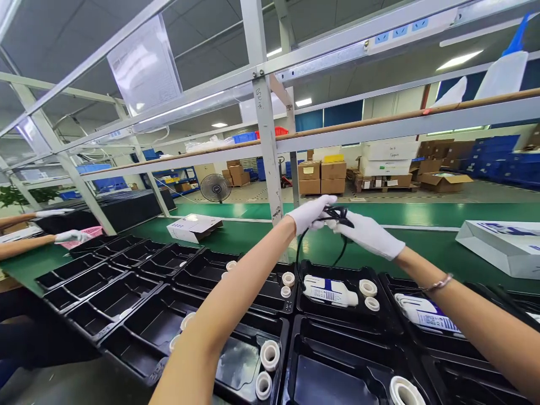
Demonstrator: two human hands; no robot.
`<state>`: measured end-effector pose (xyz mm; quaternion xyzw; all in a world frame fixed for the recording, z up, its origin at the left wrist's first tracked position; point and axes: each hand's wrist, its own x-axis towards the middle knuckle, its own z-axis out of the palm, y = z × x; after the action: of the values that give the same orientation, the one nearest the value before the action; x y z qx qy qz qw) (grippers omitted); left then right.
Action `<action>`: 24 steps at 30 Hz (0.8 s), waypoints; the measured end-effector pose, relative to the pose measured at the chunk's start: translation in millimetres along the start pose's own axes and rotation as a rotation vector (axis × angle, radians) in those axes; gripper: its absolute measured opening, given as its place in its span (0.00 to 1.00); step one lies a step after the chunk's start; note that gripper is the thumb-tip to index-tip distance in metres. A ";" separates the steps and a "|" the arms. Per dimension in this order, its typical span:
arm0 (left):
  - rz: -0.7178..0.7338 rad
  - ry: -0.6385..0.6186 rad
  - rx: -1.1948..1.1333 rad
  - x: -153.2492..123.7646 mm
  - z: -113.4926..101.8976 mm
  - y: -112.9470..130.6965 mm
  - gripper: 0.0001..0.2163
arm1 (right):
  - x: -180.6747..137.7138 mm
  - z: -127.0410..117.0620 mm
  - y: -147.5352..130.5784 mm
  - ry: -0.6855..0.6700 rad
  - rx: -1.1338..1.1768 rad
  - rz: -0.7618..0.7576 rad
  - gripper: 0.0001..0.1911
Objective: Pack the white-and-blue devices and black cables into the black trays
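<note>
Near: black trays [236, 337] on bench, white rolls [270, 354] inside | mid: bottle [329, 291] in tray at 6 o'clock under cable | far: left hand [311, 214] and right hand [369, 233] both pinching black cable [337, 214], loop hanging down toward 6 o'clock.

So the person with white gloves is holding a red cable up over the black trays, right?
Not quite. The cable is black, not red. The head view shows the left hand and right hand, both in white gloves, gripping it above the black trays.
</note>
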<state>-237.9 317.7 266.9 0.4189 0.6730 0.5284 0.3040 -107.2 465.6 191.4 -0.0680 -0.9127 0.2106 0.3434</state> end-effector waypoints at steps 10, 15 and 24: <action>0.528 0.465 -0.217 38.7 43.0 -47.2 0.15 | 5.2 46.8 -25.6 0.003 0.487 0.198 0.30; 0.186 -0.262 0.188 39.0 36.8 -131.3 0.19 | 7.2 33.0 12.3 0.258 0.678 0.185 0.27; 0.082 -0.422 0.849 75.3 10.9 -197.1 0.02 | -43.6 91.1 95.0 -0.495 -0.367 -0.031 0.07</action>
<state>-311.4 371.5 76.3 0.6305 0.7359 0.1215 0.2148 -136.0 508.9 62.8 -0.0616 -0.9924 0.0470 0.0959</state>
